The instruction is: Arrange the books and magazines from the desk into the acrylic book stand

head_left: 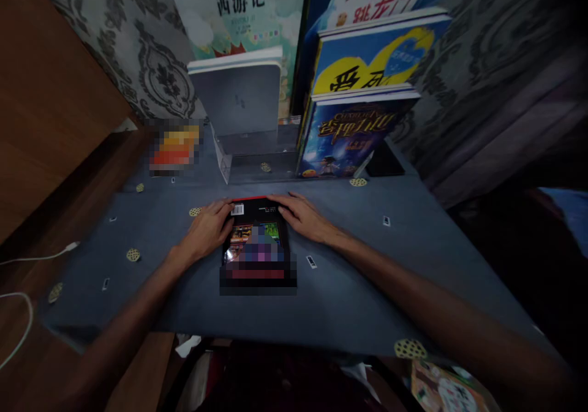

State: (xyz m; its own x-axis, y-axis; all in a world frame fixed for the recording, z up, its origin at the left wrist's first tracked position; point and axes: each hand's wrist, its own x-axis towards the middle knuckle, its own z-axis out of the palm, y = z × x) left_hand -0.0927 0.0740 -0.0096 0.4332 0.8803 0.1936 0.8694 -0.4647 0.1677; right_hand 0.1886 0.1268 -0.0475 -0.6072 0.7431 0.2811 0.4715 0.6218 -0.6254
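Note:
A dark book [255, 238] with a barcode sticker and a red top edge lies flat on the grey cloth [349, 277] in the middle of the table. My left hand [209, 228] rests on its left edge, fingers curled over the top left corner. On the book's top right corner lies my right hand [303, 215], with its fingers stretched nearly flat along the edge. Both hands touch the book where it lies on the cloth.
Several books stand against the patterned wall: a grey one [241, 97] in a clear stand, a blue one [351, 131] and a blue-and-yellow one [376, 57] to the right. A white cable [27, 259] runs at the left. The wooden table edge [27, 338] shows at the lower left.

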